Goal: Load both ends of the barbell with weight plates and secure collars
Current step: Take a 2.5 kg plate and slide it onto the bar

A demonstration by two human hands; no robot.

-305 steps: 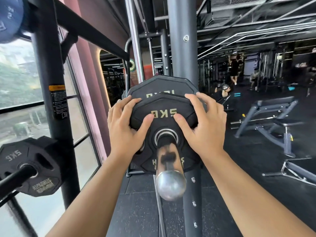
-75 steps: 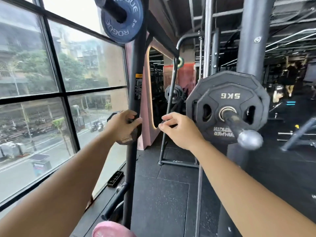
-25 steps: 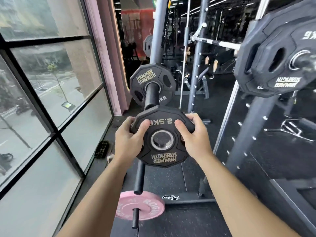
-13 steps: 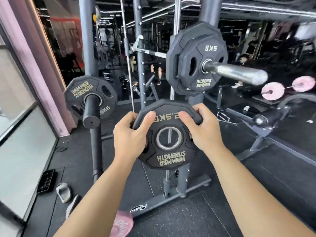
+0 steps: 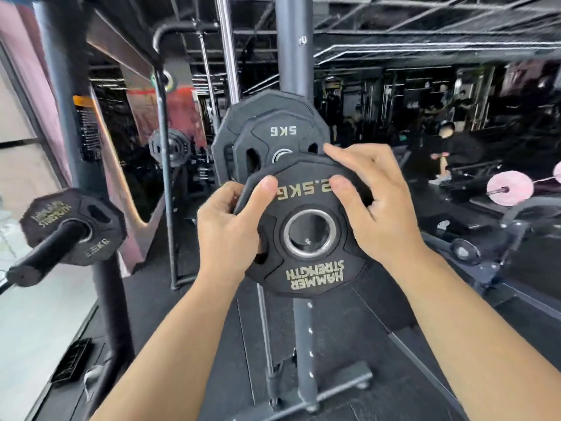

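One spare plate (image 5: 76, 226) sits on a storage peg (image 5: 45, 253) at far left and plays no part here. Next, the left hand (image 5: 230, 235) grips the left rim of the 2.5 kg plate (image 5: 306, 268), thumb flat on its face and fingers curled behind. The plate is held upright, face toward the person, its centre hole unthreaded. The right hand (image 5: 376, 214) grips the upper right rim, thumb on the face and fingers hooked over the edge.

Directly behind and slightly above stands the 5 kg plate (image 5: 279, 132), loaded on the barbell with a larger plate (image 5: 230, 138) behind it. The bar's free end is hidden by the held plate; it is judged to point toward the person.

Finding: the hole sits lower than the 5 kg plate's hub, so the plate must rise, centre, then slide away along the bar's axis. Both hands are equally near. No collar is seen. At far right, a pink plate (image 5: 510, 188) lies well apart.
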